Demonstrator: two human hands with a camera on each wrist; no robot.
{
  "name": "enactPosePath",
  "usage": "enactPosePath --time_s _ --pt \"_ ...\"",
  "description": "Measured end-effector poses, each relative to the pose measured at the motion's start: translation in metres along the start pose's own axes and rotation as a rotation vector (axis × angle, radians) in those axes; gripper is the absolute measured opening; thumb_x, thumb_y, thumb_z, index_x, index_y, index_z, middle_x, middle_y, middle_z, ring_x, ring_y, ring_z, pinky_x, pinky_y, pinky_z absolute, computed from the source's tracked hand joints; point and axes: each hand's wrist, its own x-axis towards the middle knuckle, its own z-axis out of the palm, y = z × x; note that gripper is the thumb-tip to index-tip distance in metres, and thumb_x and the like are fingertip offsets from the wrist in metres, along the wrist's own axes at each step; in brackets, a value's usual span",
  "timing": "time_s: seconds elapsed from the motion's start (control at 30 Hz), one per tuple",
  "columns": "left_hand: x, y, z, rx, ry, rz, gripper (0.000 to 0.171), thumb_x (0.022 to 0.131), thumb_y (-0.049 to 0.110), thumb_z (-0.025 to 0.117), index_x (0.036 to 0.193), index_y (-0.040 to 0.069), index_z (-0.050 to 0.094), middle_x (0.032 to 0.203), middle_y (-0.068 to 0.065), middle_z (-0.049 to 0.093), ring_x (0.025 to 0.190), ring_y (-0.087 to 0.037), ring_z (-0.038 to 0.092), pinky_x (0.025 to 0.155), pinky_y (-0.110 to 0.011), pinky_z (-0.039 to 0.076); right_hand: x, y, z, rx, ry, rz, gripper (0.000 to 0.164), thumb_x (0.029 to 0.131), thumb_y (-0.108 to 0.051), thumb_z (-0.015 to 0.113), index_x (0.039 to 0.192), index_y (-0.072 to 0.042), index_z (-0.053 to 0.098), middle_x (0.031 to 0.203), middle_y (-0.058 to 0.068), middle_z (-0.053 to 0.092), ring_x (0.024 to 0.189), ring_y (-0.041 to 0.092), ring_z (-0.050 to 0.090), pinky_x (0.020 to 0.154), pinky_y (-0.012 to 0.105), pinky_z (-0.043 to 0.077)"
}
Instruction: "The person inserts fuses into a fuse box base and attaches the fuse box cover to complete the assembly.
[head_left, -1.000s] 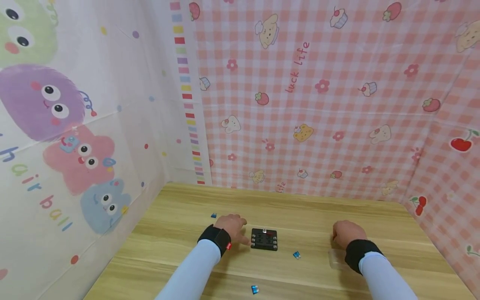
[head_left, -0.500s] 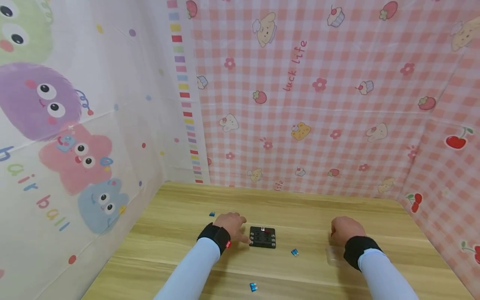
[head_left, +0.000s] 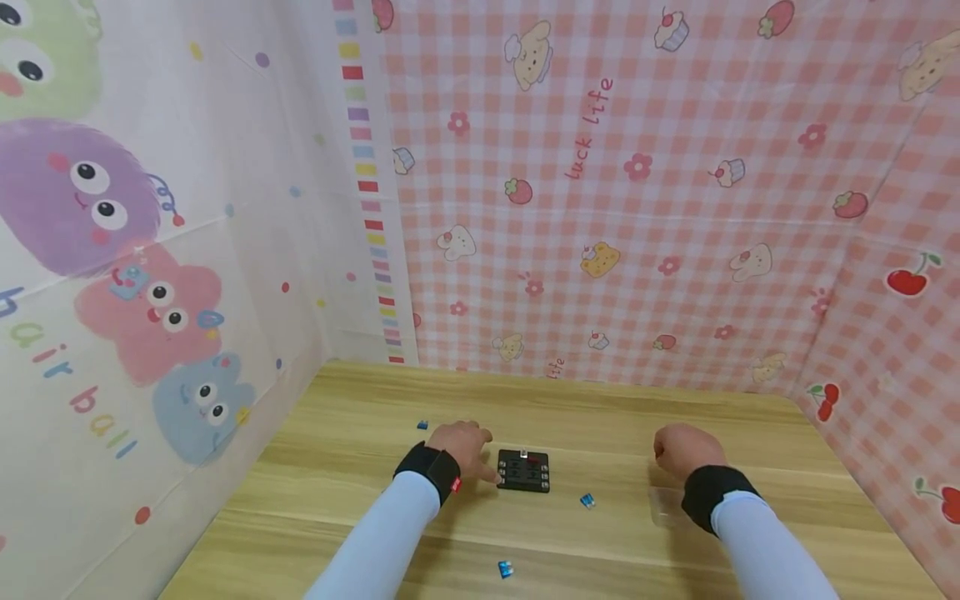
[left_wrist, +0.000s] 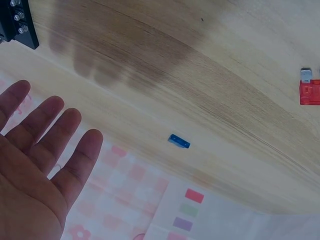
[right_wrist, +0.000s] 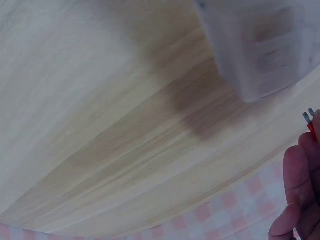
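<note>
A black fuse block point(head_left: 523, 473) lies on the wooden table, screw terminals along its sides. My left hand point(head_left: 459, 448), fingers spread, is just left of it, thumb tip right at its edge. In the left wrist view a blue blade fuse point(left_wrist: 179, 141) lies beyond the fingers, and a red blade fuse point(left_wrist: 310, 93) shows at the frame's edge. My right hand point(head_left: 688, 452) is to the right, over the table, its fingers curled. Between its fingertips it pinches a red blade fuse point(right_wrist: 312, 129), metal prongs showing, in the right wrist view.
Blue blade fuses lie at the back left point(head_left: 423, 425), right of the block point(head_left: 587, 501) and nearer the front point(head_left: 506, 570). A clear plastic box point(head_left: 666, 507) sits beside the right wrist. Patterned cloth walls point(head_left: 600, 208) enclose the table's back and sides.
My right hand has shifted slightly away from me, off the clear box. The head view has tilted a little. My left hand stays beside the fuse block.
</note>
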Motion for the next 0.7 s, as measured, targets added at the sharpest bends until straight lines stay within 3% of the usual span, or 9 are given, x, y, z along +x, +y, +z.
enactPosePath --time_s 0.37,0.7 --pt "0.002 0.0 0.003 -0.023 0.007 0.0 0.07 0.073 0.061 0.08 0.126 0.015 0.067 0.122 -0.007 0.066 0.112 -0.027 0.061 0.092 -0.045 0.05 0.009 -0.021 0.0 -0.017 -0.004 -0.024 0.014 0.083 -0.003 0.071 0.073 -0.013 0.066 0.069 -0.002 0.057 0.064 0.018 0.049 0.062 0.037 0.045" --pt "0.0 0.005 -0.005 -0.033 -0.019 -0.013 0.069 0.076 0.059 0.078 0.128 0.015 0.066 0.124 -0.007 0.065 0.113 -0.026 0.06 0.093 -0.044 0.049 0.011 -0.046 0.004 0.0 0.033 -0.076 0.011 0.085 -0.007 0.073 0.076 -0.012 0.07 0.074 -0.002 0.064 0.066 0.016 0.052 0.068 0.039 0.05"
